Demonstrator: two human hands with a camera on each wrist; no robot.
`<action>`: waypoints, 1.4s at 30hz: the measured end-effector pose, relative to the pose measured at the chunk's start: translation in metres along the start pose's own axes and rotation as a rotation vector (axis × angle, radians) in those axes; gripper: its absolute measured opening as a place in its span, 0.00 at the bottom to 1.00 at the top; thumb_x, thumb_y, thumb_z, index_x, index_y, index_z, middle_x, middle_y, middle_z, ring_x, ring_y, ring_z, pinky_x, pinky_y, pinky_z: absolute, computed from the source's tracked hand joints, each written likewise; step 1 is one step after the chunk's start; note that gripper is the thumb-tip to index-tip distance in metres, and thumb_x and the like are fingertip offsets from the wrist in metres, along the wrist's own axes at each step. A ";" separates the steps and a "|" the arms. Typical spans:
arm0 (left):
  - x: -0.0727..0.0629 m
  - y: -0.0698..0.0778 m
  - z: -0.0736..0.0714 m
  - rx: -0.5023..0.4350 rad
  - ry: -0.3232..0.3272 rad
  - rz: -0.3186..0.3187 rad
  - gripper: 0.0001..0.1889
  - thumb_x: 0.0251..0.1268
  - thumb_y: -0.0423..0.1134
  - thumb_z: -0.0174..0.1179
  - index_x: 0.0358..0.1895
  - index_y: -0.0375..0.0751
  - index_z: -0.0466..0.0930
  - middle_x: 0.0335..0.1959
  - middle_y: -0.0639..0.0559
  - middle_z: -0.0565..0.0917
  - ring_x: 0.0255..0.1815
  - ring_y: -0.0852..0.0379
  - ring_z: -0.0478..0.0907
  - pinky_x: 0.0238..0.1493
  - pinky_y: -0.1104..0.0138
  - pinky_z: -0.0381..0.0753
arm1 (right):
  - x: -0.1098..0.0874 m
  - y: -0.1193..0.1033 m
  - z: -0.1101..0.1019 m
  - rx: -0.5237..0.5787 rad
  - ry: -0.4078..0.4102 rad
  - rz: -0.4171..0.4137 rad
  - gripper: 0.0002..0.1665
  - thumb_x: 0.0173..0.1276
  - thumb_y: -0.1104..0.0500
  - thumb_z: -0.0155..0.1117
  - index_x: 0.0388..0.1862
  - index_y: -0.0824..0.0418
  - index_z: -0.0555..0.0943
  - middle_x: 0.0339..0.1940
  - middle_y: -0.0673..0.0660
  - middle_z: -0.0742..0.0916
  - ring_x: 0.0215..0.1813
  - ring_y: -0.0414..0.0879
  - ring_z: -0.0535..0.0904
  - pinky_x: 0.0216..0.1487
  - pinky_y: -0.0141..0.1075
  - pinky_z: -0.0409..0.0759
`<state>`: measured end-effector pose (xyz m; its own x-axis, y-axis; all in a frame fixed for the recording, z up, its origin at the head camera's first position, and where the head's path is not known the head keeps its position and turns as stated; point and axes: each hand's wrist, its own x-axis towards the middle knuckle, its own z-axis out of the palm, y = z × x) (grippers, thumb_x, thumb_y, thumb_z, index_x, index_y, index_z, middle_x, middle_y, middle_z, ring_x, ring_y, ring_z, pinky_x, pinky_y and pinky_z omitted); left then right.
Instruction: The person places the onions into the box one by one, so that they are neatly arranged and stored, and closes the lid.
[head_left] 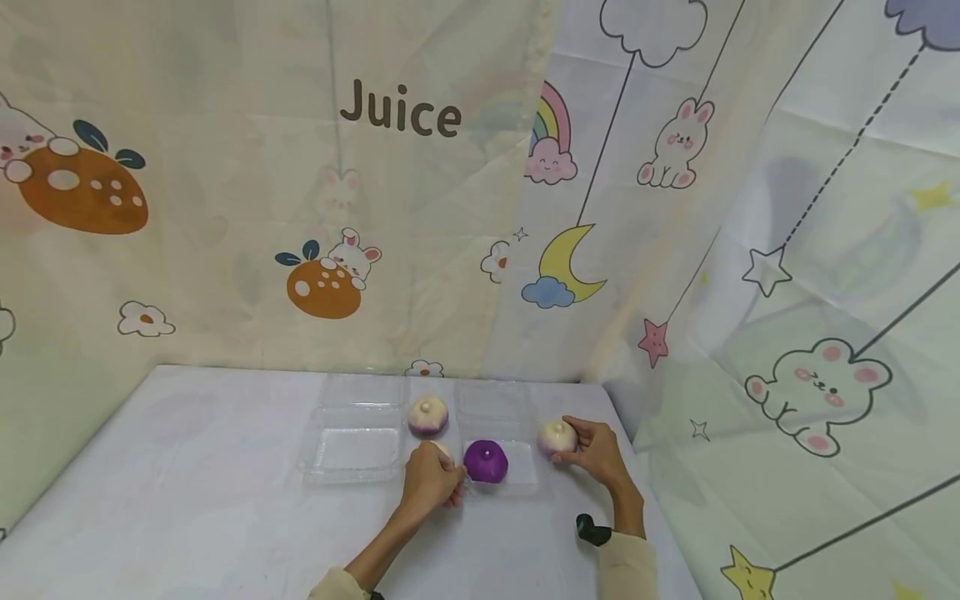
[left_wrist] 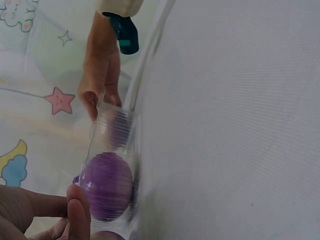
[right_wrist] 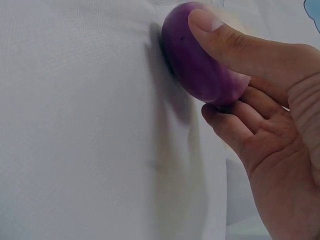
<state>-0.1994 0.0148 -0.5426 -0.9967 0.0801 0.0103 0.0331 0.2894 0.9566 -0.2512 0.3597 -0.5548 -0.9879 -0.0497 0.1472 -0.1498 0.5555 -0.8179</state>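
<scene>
My right hand grips a round purple-and-cream vegetable, turnip-like, just right of a clear plastic box. In the right wrist view the thumb lies over its purple side, fingers on the far side. Inside the box sits a deep purple round vegetable with a pale nub on top. My left hand pinches the box's near left corner; thumb and finger meet there in the left wrist view. Partly behind the left hand is another pale one, and a cream-topped one stands farther back.
A second clear plastic box lies to the left with its lid folded back. The right box's lid also lies back. White cloth covers the table; printed curtains stand behind it and on the right.
</scene>
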 end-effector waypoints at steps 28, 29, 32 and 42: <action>-0.002 0.002 0.000 -0.006 0.011 0.002 0.16 0.62 0.24 0.70 0.16 0.35 0.80 0.10 0.50 0.84 0.07 0.62 0.80 0.14 0.64 0.86 | -0.004 0.008 -0.001 0.064 0.055 0.024 0.47 0.55 0.66 0.89 0.72 0.74 0.79 0.72 0.74 0.83 0.75 0.70 0.80 0.71 0.50 0.83; -0.002 0.002 0.000 -0.006 0.011 0.002 0.16 0.62 0.24 0.70 0.16 0.35 0.80 0.10 0.50 0.84 0.07 0.62 0.80 0.14 0.64 0.86 | -0.004 0.009 -0.001 0.064 0.051 0.021 0.46 0.55 0.66 0.89 0.73 0.74 0.79 0.72 0.74 0.83 0.75 0.70 0.79 0.71 0.49 0.83; -0.001 0.001 0.000 -0.008 0.009 -0.003 0.16 0.62 0.25 0.70 0.16 0.36 0.80 0.10 0.51 0.84 0.07 0.62 0.80 0.14 0.63 0.86 | -0.005 0.008 -0.001 0.069 0.041 0.014 0.46 0.56 0.67 0.88 0.73 0.75 0.78 0.72 0.75 0.82 0.76 0.70 0.79 0.70 0.47 0.83; 0.001 0.001 0.001 -0.017 0.008 0.010 0.17 0.63 0.25 0.70 0.16 0.35 0.80 0.11 0.50 0.84 0.08 0.61 0.80 0.14 0.63 0.86 | -0.005 0.006 -0.007 0.119 0.010 -0.029 0.45 0.59 0.70 0.85 0.74 0.78 0.76 0.73 0.77 0.80 0.77 0.71 0.76 0.73 0.51 0.80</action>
<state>-0.2003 0.0161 -0.5419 -0.9969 0.0757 0.0221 0.0420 0.2723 0.9613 -0.2469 0.3691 -0.5566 -0.9826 -0.0555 0.1775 -0.1832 0.4516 -0.8732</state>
